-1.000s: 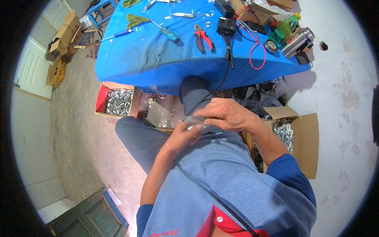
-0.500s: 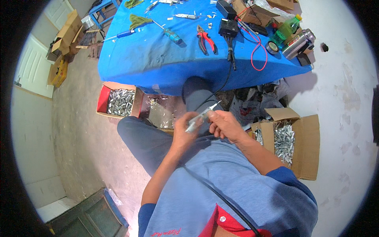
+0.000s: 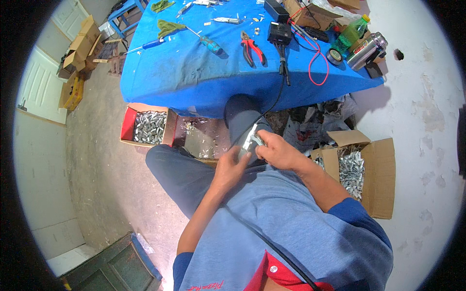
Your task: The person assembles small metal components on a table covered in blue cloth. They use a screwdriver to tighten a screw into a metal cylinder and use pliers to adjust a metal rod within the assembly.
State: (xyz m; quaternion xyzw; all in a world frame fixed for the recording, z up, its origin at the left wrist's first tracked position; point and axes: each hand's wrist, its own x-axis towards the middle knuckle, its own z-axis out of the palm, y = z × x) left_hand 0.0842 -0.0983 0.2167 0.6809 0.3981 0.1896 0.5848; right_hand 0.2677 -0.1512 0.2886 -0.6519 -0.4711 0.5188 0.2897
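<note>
My left hand [image 3: 230, 167] pinches the lower end of a slim white-and-grey tube [image 3: 250, 137] with a narrow tip, held above my lap. The tip points up toward the table. My right hand [image 3: 279, 150] is closed at the tube's right side, thumb and forefinger on a silvery part against it; whether that part is joined to the tube I cannot tell. On the blue-covered table ahead lie red-handled pliers [image 3: 252, 49], a teal-handled screwdriver [image 3: 211, 45] and a similar slim tube [image 3: 227, 20].
A red-sided box [image 3: 127, 128] of small silvery cylinders stands at left below the table. At right, a cardboard box [image 3: 381, 169] holds many slim silvery pieces. The table [image 3: 194, 92] also bears a black adapter [image 3: 279, 33], green bottle [image 3: 350, 36] and steel flask [image 3: 366, 52].
The tube has turned more upright between my hands. My left fingers have slid to its lower end, and my right hand has shifted slightly right.
</note>
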